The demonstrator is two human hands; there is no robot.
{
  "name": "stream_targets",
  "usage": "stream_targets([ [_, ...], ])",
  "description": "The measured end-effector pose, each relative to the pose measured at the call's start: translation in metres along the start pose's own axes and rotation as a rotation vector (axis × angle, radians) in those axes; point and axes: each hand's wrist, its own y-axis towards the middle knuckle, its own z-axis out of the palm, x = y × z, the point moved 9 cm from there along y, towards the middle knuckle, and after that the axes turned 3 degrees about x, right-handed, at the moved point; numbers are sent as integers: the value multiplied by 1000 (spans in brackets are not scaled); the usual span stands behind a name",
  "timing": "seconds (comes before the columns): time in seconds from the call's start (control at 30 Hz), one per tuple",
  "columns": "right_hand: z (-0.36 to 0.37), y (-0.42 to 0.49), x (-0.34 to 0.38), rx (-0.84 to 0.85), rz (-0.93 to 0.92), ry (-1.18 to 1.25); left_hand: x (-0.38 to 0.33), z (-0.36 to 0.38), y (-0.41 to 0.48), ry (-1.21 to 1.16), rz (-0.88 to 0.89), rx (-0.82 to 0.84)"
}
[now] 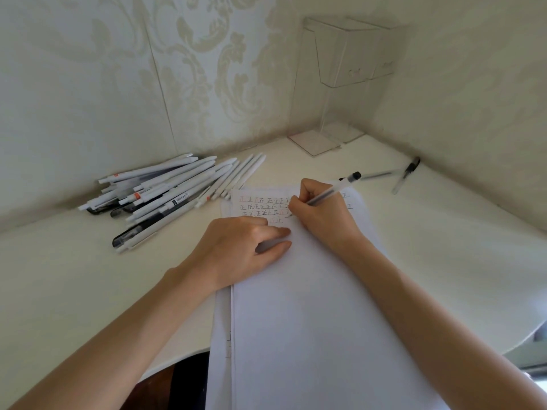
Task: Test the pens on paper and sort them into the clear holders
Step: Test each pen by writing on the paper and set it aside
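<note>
Gripping a clear pen [328, 193] in your right hand [322, 216], you have its tip on the paper [310, 321], at the end of the rows of 正 written across the sheet's far end. Your left hand [239, 247] rests on the paper just left of that, fingers loosely curled and holding nothing. The paper's near end hangs past the front edge of the table [444, 247]. Left of the paper lies the pile of white pens [165, 193], some with barcode stickers too small to read. Beyond the paper's far right corner lie two more pens [406, 175], and farther back, in the wall corner, stand the clear holders [349, 54]. A wide stretch of table runs right of the paper to the wall.
</note>
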Motion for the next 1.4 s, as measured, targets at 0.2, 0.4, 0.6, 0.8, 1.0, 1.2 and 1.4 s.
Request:
stream_targets([
  [0.2, 0, 0, -3, -4, 30, -18, 1, 1, 0, -7, -12, 5],
  [0.4, -1, 0, -3, -8, 26, -18, 2, 1, -1, -10, -19, 18],
  [0.6, 2, -2, 0, 27, 25, 3, 3, 3, 0, -14, -20, 32],
  [0.8, 3, -1, -2, 26, 24, -21, 3, 3, -1, -26, -21, 34],
  [1.0, -4, 0, -5, -28, 36, 45, 3, -2, -3, -51, -18, 4],
  [1.2, -12, 1, -2, -41, 21, 234, 20, -15, -6, -65, -67, -68],
  [1.4, -6, 1, -6, 7, 66, 125, 45, -18, -10, -176, -208, -58],
])
